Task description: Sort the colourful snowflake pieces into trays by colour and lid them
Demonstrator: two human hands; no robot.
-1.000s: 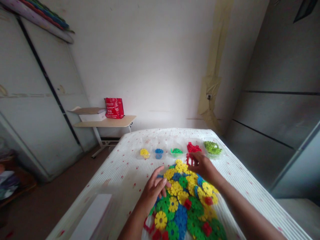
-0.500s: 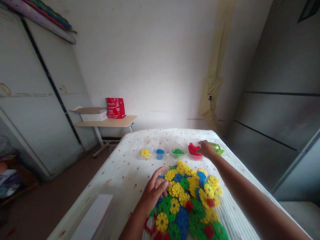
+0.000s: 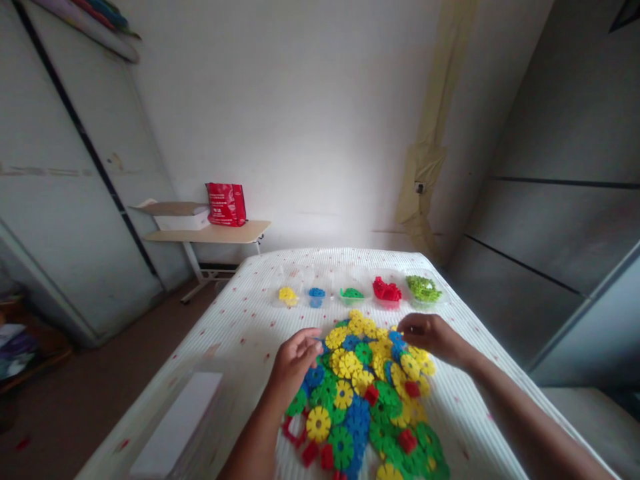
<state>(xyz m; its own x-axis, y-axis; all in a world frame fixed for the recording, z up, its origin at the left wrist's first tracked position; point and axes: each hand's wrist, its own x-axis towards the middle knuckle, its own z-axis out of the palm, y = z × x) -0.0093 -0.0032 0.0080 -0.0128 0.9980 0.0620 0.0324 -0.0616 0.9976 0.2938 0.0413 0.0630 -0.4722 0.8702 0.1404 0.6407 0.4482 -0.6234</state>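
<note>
A pile of toothed plastic discs (image 3: 360,400), yellow, blue, green and red, is lying heaped on the bed (image 3: 240,327), its long axis running from the near edge away toward the wall. It is being flanked at its far end by 2 hands. The left hand (image 3: 293,357) is being held at the far left edge, grip loosely spread, fingertips just beside the outermost discs. The right hand (image 3: 431,333) is being rested on the far right edge, grip curled downward; whether a disc is being pinched cannot be told. The right hand is lying nearer the 5 clear tubs (image 3: 385,304), which are standing in a row beyond the pile, each holding 1 colour.
</note>
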